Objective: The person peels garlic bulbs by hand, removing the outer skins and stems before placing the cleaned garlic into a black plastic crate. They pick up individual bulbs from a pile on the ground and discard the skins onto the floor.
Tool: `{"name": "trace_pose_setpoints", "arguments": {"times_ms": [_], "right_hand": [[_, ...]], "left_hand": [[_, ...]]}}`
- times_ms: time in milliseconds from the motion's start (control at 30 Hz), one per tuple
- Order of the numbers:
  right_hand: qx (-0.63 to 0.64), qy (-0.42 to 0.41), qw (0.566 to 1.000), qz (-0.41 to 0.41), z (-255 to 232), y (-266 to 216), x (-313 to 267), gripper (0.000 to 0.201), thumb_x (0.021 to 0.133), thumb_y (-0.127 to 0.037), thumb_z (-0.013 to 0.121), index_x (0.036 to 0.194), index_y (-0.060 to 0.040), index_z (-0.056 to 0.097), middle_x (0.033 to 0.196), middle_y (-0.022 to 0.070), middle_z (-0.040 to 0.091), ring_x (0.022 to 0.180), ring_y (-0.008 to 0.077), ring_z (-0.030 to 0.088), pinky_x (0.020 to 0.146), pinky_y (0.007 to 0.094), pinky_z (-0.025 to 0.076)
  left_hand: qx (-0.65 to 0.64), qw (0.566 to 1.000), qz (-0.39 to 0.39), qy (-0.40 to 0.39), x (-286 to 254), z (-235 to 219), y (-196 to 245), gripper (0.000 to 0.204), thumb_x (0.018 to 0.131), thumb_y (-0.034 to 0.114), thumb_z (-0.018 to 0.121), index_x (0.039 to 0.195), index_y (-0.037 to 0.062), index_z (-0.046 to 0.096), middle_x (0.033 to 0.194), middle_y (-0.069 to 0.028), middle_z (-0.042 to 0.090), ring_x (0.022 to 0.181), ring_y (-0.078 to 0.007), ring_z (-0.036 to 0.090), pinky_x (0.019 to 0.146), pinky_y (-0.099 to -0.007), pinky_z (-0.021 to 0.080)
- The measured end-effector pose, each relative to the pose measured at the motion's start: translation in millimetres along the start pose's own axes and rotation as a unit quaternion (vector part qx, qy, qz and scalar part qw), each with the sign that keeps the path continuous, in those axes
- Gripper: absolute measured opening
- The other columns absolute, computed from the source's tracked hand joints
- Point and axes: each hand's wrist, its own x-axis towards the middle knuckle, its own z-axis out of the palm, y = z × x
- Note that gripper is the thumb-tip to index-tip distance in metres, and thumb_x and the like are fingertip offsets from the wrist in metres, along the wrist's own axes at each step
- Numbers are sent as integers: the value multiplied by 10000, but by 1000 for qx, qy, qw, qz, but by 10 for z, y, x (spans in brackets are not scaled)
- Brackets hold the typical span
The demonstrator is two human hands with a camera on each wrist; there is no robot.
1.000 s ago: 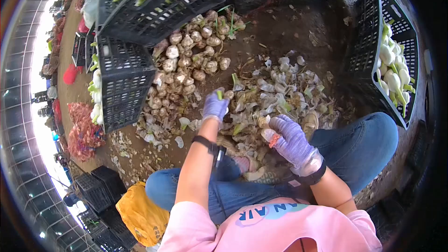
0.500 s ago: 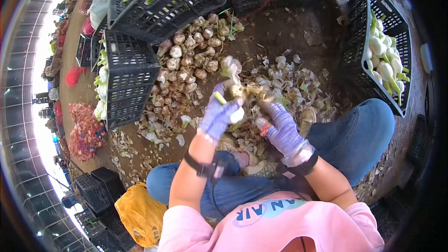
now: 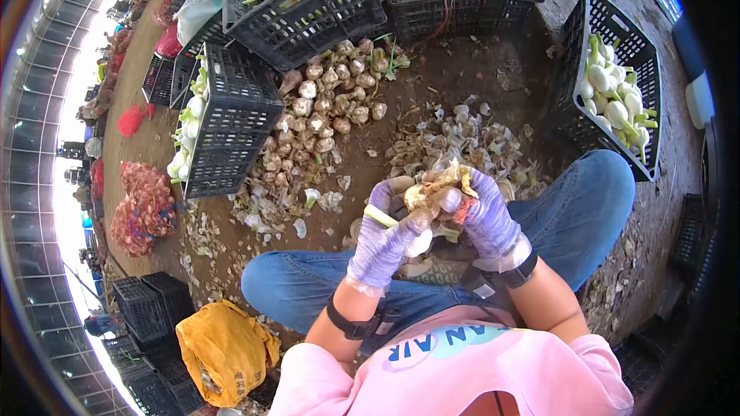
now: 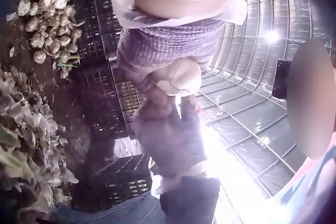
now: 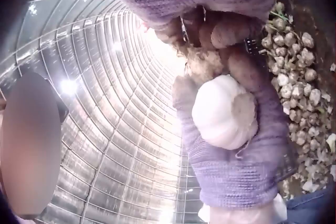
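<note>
In the head view both gloved hands meet above the lap, around a brownish, dry-skinned garlic bulb (image 3: 420,197). My left hand (image 3: 379,250) grips that bulb with fingers and thumb. It also keeps a clean white garlic bulb (image 5: 223,112) against its palm, whose green stem (image 3: 380,216) sticks out past the thumb. My right hand (image 3: 493,223) pinches loose husk (image 3: 453,172) on the brownish bulb; an orange-red wrap shows on its thumb. In the left wrist view the white bulb is partly covered by the left glove, and the right hand's fingers are dim.
Unpeeled garlic (image 3: 320,96) lies heaped at front left, beside scattered skins (image 3: 462,135). Black crates of peeled garlic stand at left (image 3: 231,119), back left (image 3: 308,11) and right (image 3: 566,100). A yellow bag (image 3: 220,350) sits by the left knee.
My left hand has lifted the brownish bulb from near the heap and drawn it back toward the lap. The right hand has come up from the skins to meet it.
</note>
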Motion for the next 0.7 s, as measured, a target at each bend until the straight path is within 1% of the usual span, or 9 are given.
{"name": "trace_pose_setpoints", "arguments": {"times_ms": [167,267,367,400,467,500,567,600,700], "right_hand": [[-31,-4,998,48,39,-282,-17,241,784,-148,711,961,-13,619,866,21,638,787,74,570,697,231,473],[16,-60,984,165,-38,-338,10,234,791,-150,704,967,-21,620,880,19,638,789,66,570,694,217,471],[55,-74,978,189,-54,-377,30,239,798,-142,696,985,-17,614,898,22,636,804,75,582,698,218,480],[56,-74,977,190,-63,-339,33,239,798,-142,696,985,-17,614,898,22,636,804,75,582,698,218,480],[-51,-76,994,62,-90,-235,39,245,805,-148,689,998,-22,607,915,28,635,813,82,594,691,221,492],[-51,-74,994,63,-88,-237,33,245,805,-148,689,998,-22,607,915,28,635,813,82,594,691,221,492],[48,-28,989,135,-66,-249,35,245,800,-155,694,994,-35,605,909,23,632,803,81,593,676,220,493],[28,-23,990,140,-65,-234,50,236,793,-157,704,978,-49,606,881,11,625,774,75,583,654,216,483],[18,-44,986,158,-49,-283,65,226,791,-154,704,965,-43,611,856,2,615,731,73,566,631,218,467]], "left_hand": [[86,995,56,4,-9,-50,-100,580,719,252,772,1153,48,446,1029,-63,556,871,-128,546,762,-260,477],[-56,998,2,-15,-17,5,-25,531,751,236,738,1149,43,446,1002,-78,579,880,-139,576,735,-253,482],[-83,996,-11,-30,39,-47,-52,537,759,230,729,1167,37,438,1016,-78,580,895,-147,585,715,-263,496],[-83,996,-12,-29,38,-52,-49,537,759,230,729,1167,37,438,1016,-78,580,895,-147,585,715,-263,496],[-14,1000,-7,-16,40,-47,-36,561,757,207,732,1193,32,426,1024,-74,576,888,-145,582,744,-278,501],[-14,1000,-9,-16,30,-23,-25,561,757,207,732,1193,32,426,1024,-74,576,888,-145,582,744,-278,501],[87,996,28,-14,-7,22,-4,601,750,174,738,1230,28,407,1067,-70,555,910,-139,568,795,-273,483],[217,968,126,-27,41,-93,-124,623,750,138,735,1259,32,391,1108,-66,528,937,-131,549,809,-264,471],[250,949,193,-5,69,-133,-204,659,731,153,758,1265,31,391,1139,-69,507,973,-133,534,812,-272,472]]}}
